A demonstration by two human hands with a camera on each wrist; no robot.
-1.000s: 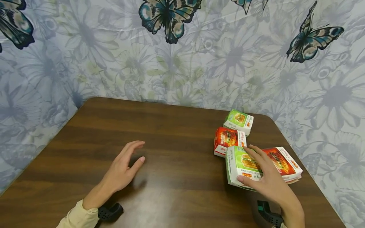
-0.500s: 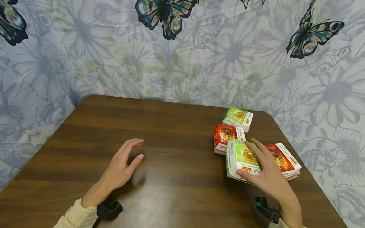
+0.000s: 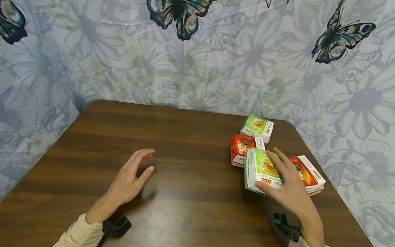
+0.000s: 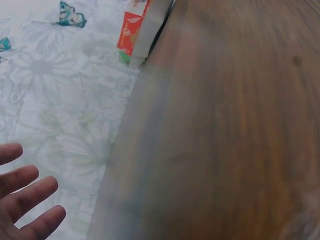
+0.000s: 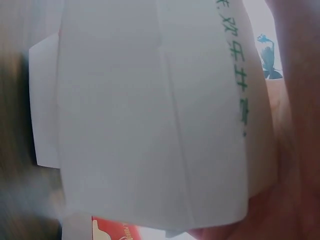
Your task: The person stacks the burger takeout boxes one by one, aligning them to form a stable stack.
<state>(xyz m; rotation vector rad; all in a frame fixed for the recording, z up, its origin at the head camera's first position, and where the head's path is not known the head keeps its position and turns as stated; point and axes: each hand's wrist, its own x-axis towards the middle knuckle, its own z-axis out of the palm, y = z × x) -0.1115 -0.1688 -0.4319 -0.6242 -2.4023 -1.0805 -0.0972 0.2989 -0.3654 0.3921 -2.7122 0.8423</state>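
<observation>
In the head view my right hand grips a green-and-white hamburger box at the right. Its thumb lies along the near side and the fingers reach over the top towards the far edge. The right wrist view shows a white side of the box close up, with green lettering; part of the hand is hidden behind it. My left hand hovers over the wooden table, fingers loosely extended and holding nothing. In the left wrist view those fingers are spread.
A red hamburger box stands just behind the gripped one, with a smaller green box beyond. Another red box is on the right beside my hand. The brown table ends at a flowered wall covering.
The head view has shifted slightly, so everything sits a little higher in the frame. Both hands keep nearly the same pose, and the boxes stay in place.
</observation>
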